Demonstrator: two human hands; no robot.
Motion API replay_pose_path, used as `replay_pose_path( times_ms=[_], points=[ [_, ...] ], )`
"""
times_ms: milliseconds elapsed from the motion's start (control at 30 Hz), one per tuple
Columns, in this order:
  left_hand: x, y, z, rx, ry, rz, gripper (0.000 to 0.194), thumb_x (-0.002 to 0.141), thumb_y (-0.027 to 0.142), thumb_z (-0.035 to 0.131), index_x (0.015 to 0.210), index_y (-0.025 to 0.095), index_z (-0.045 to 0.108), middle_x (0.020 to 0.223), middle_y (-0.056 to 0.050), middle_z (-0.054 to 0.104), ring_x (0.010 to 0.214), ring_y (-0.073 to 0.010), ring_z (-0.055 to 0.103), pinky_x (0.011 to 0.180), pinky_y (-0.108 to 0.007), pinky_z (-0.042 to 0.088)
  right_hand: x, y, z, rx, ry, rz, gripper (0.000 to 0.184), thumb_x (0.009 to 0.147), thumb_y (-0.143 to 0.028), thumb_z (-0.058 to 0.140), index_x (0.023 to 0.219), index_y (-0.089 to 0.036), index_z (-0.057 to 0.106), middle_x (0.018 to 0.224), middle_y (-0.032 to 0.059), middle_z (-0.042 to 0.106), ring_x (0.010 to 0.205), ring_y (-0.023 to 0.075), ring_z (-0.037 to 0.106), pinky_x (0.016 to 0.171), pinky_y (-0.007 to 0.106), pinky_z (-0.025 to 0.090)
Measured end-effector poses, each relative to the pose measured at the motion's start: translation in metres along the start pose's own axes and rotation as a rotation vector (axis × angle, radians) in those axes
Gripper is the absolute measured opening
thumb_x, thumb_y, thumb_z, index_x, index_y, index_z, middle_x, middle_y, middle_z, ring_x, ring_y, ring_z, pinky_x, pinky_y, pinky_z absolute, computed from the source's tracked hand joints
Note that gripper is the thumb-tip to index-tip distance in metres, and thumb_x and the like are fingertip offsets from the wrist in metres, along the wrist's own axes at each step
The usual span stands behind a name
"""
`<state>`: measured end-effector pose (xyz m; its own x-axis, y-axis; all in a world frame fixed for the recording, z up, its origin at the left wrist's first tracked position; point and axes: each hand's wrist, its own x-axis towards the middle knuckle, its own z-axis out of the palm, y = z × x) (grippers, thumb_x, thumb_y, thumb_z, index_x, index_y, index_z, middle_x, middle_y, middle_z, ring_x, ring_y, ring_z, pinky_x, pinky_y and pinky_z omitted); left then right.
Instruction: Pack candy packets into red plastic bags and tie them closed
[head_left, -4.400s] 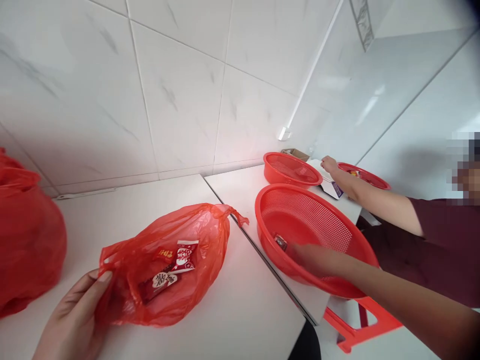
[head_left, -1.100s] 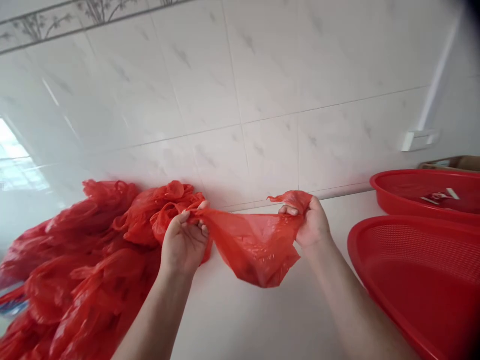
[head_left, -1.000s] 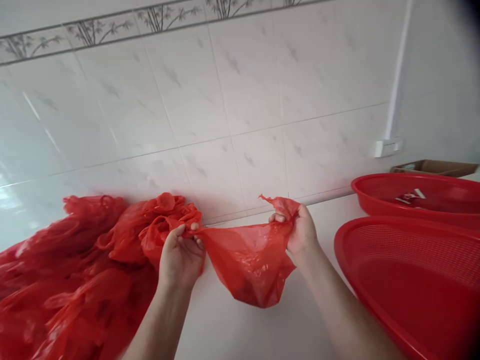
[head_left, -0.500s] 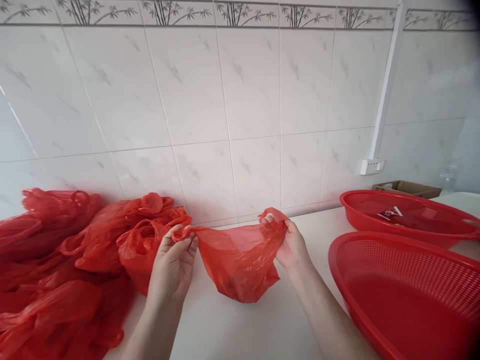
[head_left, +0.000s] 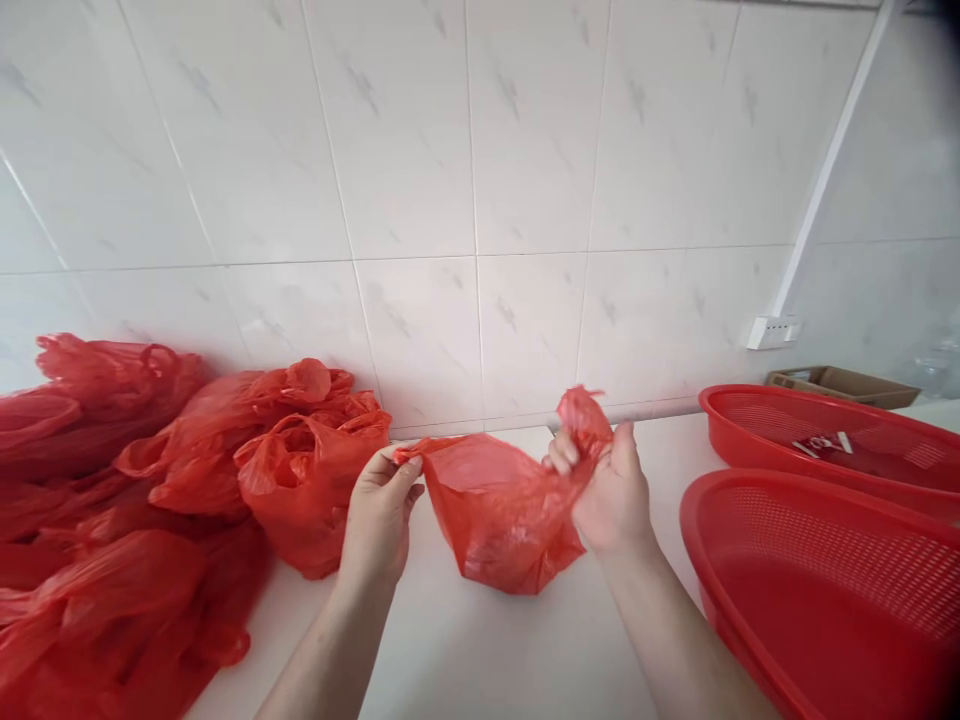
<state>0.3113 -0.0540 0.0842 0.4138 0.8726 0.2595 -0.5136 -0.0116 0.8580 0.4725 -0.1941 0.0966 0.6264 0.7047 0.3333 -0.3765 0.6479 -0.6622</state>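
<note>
A thin red plastic bag is stretched between my two hands above the white table. My left hand pinches one gathered handle corner between thumb and fingers. The other handle end is wrapped in my right hand, its fingers curled through the film and part of the bag sticking up above them. Low in the bag the film bunches; whether anything is inside I cannot tell. Close to my left hand stands a crumpled red bag, part of a large heap of red plastic bags.
To the right stands a red perforated basket. Behind it another red basket holds a small dark red and white packet. A cardboard box sits farther back. A tiled wall with a socket borders the white table.
My right hand has turned and now wraps the bag's handle end, which pokes higher. The view has tilted down. A hand at the far right basket is no longer in view.
</note>
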Motion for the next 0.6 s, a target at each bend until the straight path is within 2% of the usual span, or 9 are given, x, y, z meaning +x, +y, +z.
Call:
replay_pose_path(
  times_ms=[67, 100, 133, 200, 267, 400, 433, 533, 600],
  points=[
    [-0.002, 0.0, 0.001, 0.047, -0.07, -0.052, 0.017, 0.071, 0.027, 0.072, 0.079, 0.019, 0.059, 0.082, 0.003, 0.056, 0.071, -0.0065, 0.05, 0.062, -0.016, 0.042, -0.012, -0.001, 0.011, -0.325, -0.335, 0.106, 0.053, 0.088, -0.058, 0.044, 0.053, -0.019, 0.047, 0.045, -0.0046, 0.034, 0.043, 0.0083, 0.031, 0.046, 0.025, 0.029],
    [-0.003, 0.0, 0.001, 0.064, -0.114, -0.072, 0.016, 0.072, 0.028, 0.071, 0.08, 0.019, 0.059, 0.081, 0.002, 0.056, 0.071, -0.0071, 0.05, 0.064, -0.017, 0.042, -0.017, -0.002, 0.015, -0.48, -0.455, 0.169, 0.051, 0.087, -0.055, 0.049, 0.051, -0.018, 0.047, 0.045, -0.0052, 0.032, 0.043, 0.0075, 0.027, 0.045, 0.024, 0.025],
    [-0.005, 0.001, 0.001, 0.081, -0.155, -0.086, 0.016, 0.073, 0.028, 0.07, 0.08, 0.019, 0.059, 0.081, 0.002, 0.057, 0.073, -0.0081, 0.051, 0.066, -0.019, 0.043, -0.02, -0.002, 0.019, -0.607, -0.508, 0.217, 0.046, 0.086, -0.051, 0.053, 0.054, -0.017, 0.051, 0.047, -0.0052, 0.033, 0.044, 0.0071, 0.028, 0.046, 0.024, 0.024],
    [-0.009, 0.004, 0.003, 0.121, -0.212, -0.092, 0.016, 0.074, 0.029, 0.069, 0.081, 0.019, 0.059, 0.086, -0.001, 0.061, 0.079, -0.0109, 0.054, 0.07, -0.022, 0.044, -0.022, -0.001, 0.023, -0.738, -0.431, 0.267, 0.029, 0.084, -0.046, 0.058, 0.08, -0.018, 0.064, 0.056, -0.0048, 0.043, 0.048, 0.0075, 0.035, 0.049, 0.023, 0.029],
    [-0.013, 0.009, 0.005, 0.156, -0.234, -0.078, 0.017, 0.074, 0.028, 0.069, 0.081, 0.019, 0.058, 0.09, -0.002, 0.064, 0.083, -0.0132, 0.056, 0.074, -0.024, 0.044, -0.022, -0.001, 0.024, -0.736, -0.331, 0.301, 0.032, 0.084, -0.043, 0.058, 0.11, -0.024, 0.061, 0.063, -0.0048, 0.049, 0.052, 0.008, 0.04, 0.052, 0.022, 0.033],
    [-0.021, 0.018, 0.008, 0.158, -0.272, -0.063, 0.017, 0.074, 0.024, 0.069, 0.086, 0.019, 0.059, 0.078, -0.001, 0.063, 0.07, -0.0123, 0.056, 0.066, -0.024, 0.045, -0.028, -0.005, 0.025, -0.654, -0.572, 0.36, 0.036, 0.086, -0.046, 0.054, 0.111, -0.021, 0.064, 0.052, -0.0065, 0.039, 0.044, 0.0062, 0.029, 0.044, 0.02, 0.025],
    [-0.022, 0.02, 0.009, 0.147, -0.282, -0.064, 0.017, 0.074, 0.025, 0.069, 0.087, 0.019, 0.06, 0.077, 0.0, 0.062, 0.068, -0.0117, 0.055, 0.064, -0.024, 0.045, -0.03, -0.006, 0.027, -0.668, -0.591, 0.354, 0.038, 0.086, -0.045, 0.054, 0.115, -0.022, 0.062, 0.052, -0.0065, 0.039, 0.044, 0.0064, 0.03, 0.044, 0.02, 0.025],
    [-0.027, 0.025, 0.013, 0.084, -0.336, -0.066, 0.019, 0.071, 0.026, 0.073, 0.084, 0.018, 0.062, 0.075, 0.0, 0.061, 0.066, -0.0104, 0.055, 0.062, -0.023, 0.045, -0.035, -0.008, 0.033, -0.755, -0.418, 0.323, 0.057, 0.086, -0.039, 0.056, 0.139, -0.029, 0.038, 0.059, -0.0063, 0.045, 0.052, 0.0094, 0.04, 0.051, 0.021, 0.033],
    [-0.029, 0.027, 0.015, 0.059, -0.402, -0.078, 0.02, 0.069, 0.026, 0.075, 0.083, 0.017, 0.063, 0.073, 0.0, 0.06, 0.065, -0.0101, 0.055, 0.063, -0.024, 0.046, -0.034, -0.004, 0.035, -0.8, -0.326, 0.316, 0.07, 0.083, -0.035, 0.061, 0.144, -0.03, 0.027, 0.061, -0.0069, 0.046, 0.056, 0.0105, 0.044, 0.054, 0.022, 0.036]
  ],
)
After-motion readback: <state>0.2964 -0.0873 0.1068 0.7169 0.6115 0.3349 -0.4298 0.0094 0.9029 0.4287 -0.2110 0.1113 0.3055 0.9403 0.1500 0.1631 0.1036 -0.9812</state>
